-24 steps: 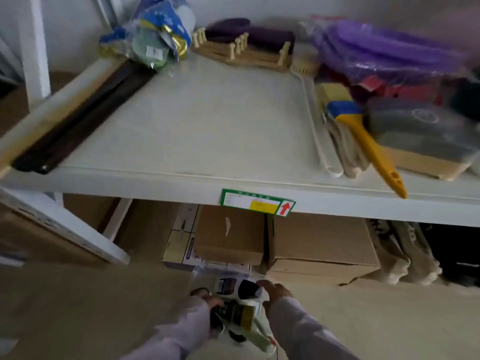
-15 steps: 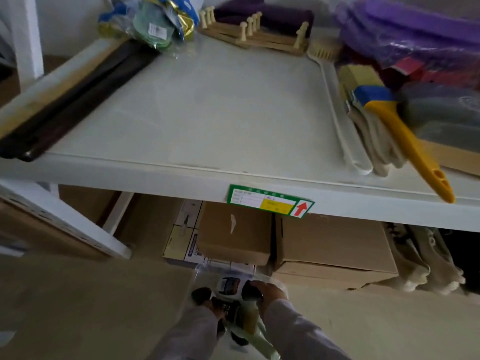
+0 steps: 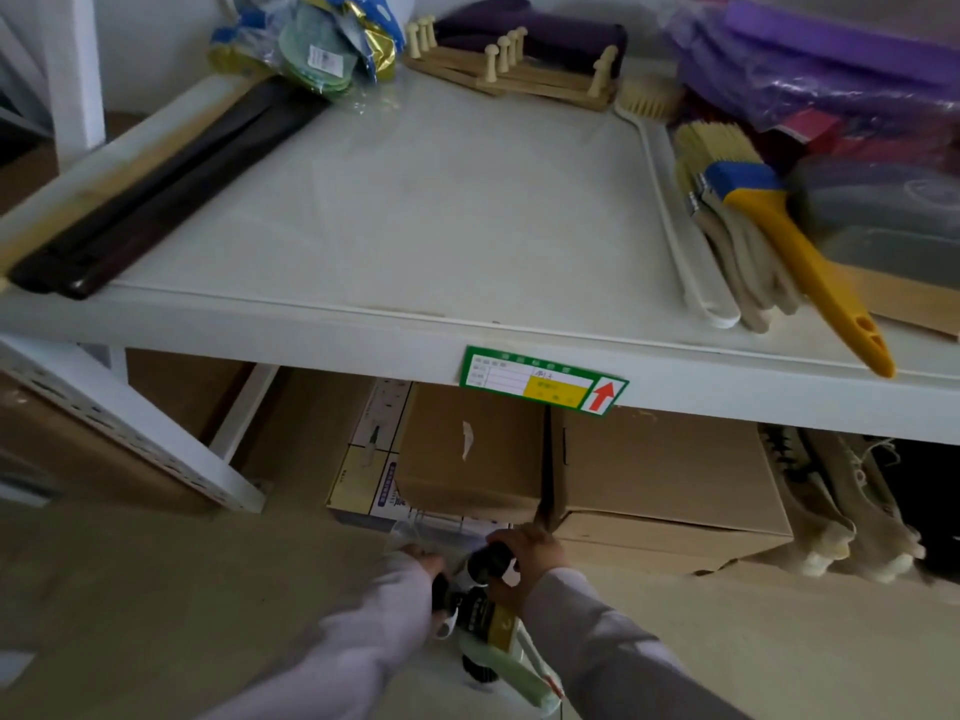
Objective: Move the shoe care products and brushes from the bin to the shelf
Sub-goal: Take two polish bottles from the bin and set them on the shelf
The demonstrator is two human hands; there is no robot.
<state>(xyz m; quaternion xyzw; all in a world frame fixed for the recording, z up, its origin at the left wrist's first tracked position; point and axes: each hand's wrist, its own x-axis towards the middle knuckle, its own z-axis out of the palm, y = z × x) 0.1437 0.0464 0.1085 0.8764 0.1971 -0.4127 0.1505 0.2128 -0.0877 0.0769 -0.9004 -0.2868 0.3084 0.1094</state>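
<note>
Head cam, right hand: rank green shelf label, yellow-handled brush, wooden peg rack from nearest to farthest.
From the right hand, low at centre over the bottles:
1. Green shelf label, on the shelf's front edge just above the hand.
2. Yellow-handled brush, on the shelf's right side, handle tip overhanging the front edge.
3. Wooden peg rack, at the back of the shelf, centre.

Cardboard boxes [image 3: 670,475] stacked under there, a green label with a red arrow [image 3: 543,381] on the front edge, wooden peg racks [image 3: 514,70] far back, purple plastic bags [image 3: 831,59] far right
</note>
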